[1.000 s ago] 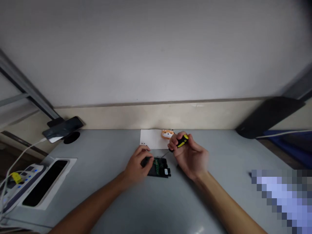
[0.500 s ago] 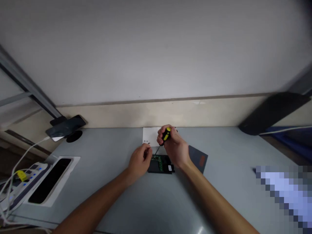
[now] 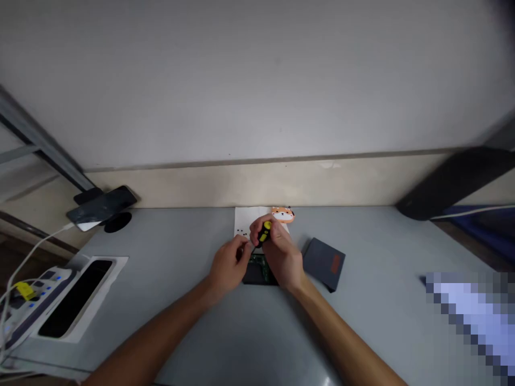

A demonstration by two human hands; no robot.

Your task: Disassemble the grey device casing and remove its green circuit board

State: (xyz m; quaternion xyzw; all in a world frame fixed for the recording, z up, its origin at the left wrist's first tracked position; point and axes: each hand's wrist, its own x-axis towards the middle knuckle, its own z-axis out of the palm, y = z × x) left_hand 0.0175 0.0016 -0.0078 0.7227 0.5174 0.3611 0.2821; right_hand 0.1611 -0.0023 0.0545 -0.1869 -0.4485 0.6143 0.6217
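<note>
My right hand (image 3: 281, 254) is wrapped round a yellow-and-black screwdriver (image 3: 264, 232), its shaft slanting down to the left. Under it lies a dark open device (image 3: 257, 274) with a green circuit board (image 3: 263, 264); my right hand covers its right part. At the device's upper left corner is my left hand (image 3: 230, 264), thumb and forefinger pinched together close to the screwdriver's tip. What the pinch holds, if anything, is too small to make out. Behind the hands is a white sheet (image 3: 246, 217) with several tiny dark screws (image 3: 242, 232) on it.
An orange-and-white animal-faced item (image 3: 283, 215) lies by the sheet. Right of my hand is a dark grey cover (image 3: 325, 262). To the left are a phone on a stand (image 3: 102, 209), another phone (image 3: 76, 300) and a power strip (image 3: 44, 295). A black cylinder (image 3: 446, 187) leans at right.
My right hand and the screwdriver have moved left and slightly down, uncovering the animal-faced item and more of the dark cover. My left hand stays almost in place.
</note>
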